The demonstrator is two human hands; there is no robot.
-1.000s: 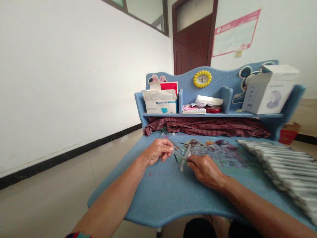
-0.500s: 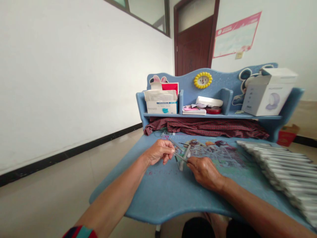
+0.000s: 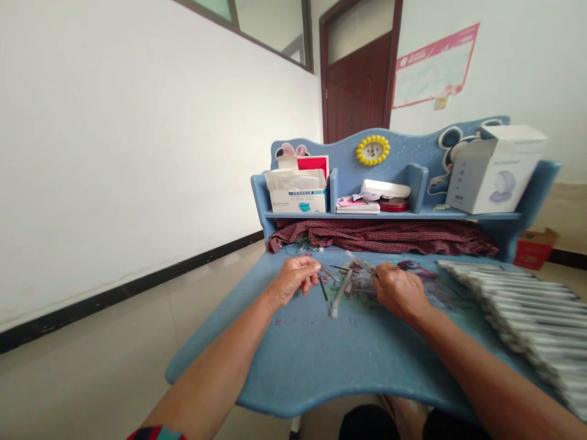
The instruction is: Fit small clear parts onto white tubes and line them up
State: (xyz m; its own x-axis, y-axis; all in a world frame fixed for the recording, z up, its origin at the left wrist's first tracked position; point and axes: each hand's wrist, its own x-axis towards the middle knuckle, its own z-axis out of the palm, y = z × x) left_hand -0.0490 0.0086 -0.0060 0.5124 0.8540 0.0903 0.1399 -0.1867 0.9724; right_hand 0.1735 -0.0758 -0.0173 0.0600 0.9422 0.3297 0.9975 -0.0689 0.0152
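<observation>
My left hand [image 3: 294, 280] is over the left part of the blue desk [image 3: 293, 366], thumb and fingertips pinched together. Whatever they hold, if anything, is too small to make out. To its right, my right hand [image 3: 401, 292] is closed on one end of a slim clear tube [image 3: 360, 263], which slants up and to the left. Between the hands lie another clear tube [image 3: 340, 294], a thin black stick [image 3: 323, 288] and a short greyish strip [image 3: 330, 272] close to my left fingertips.
A large stack of slim whitish tubes [image 3: 527, 324] covers the desk's right side. Checked cloth [image 3: 389, 237] lies under the shelf [image 3: 413, 216]. On the shelf stand a mask box [image 3: 300, 200], a red round tin [image 3: 394, 206] and a white carton [image 3: 495, 174].
My right hand has moved right and slightly up, taking the slim tube away from my left fingertips. The left hand stays nearly in place, still pinched.
</observation>
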